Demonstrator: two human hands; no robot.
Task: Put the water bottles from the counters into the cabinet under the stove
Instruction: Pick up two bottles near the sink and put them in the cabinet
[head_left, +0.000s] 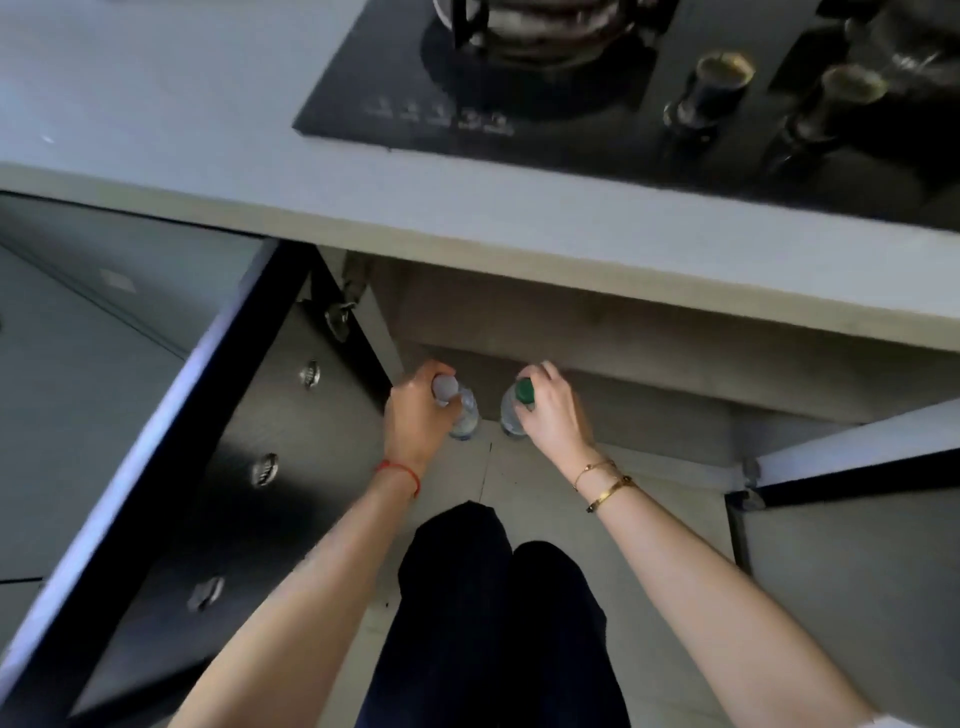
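I hold two clear water bottles upright in front of the open cabinet (649, 364) under the stove (519, 93). My left hand (415, 415) grips the neck of the white-capped bottle (465, 415). My right hand (553, 410) grips the neck of the green-capped bottle (511, 415). Both bottles hang side by side, a small gap between them, at the cabinet's front edge. Their bases are just above or on the floor in front of the cabinet bottom; I cannot tell which.
The left cabinet door (249, 467) stands swung open, its dark inner face with hinge plates toward me. The right door (857, 457) is open too. The grey counter edge (467, 234) overhangs the opening. My legs in dark trousers (493, 623) are below.
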